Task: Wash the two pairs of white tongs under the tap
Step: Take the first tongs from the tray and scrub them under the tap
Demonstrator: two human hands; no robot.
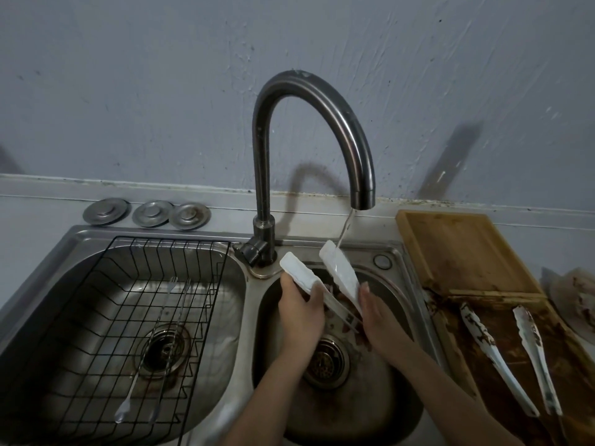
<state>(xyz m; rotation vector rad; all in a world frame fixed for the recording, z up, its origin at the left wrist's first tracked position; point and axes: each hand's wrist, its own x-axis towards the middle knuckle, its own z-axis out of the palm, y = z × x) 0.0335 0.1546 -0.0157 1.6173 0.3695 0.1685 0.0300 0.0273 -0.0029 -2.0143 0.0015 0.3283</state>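
Observation:
One pair of white tongs [341, 273] is over the right sink basin with its two wide tips pointing up, spread apart. Water runs from the curved steel tap [362, 194] onto the right tip. My left hand [301, 305] grips the left arm of the tongs. My right hand [375, 309] lies flat against the outer side of the right arm. The second pair of white tongs [495, 355], smeared with brown sauce, lies on the wooden cutting board [460, 249] at the right.
A black wire rack [96, 333] sits in the left basin with two long metal forks [170, 317] on it. Three metal sink plugs [148, 213] lie behind the left basin. The right basin's drain [331, 358] shows between my forearms. A crumpled wrapper lies at the far right edge.

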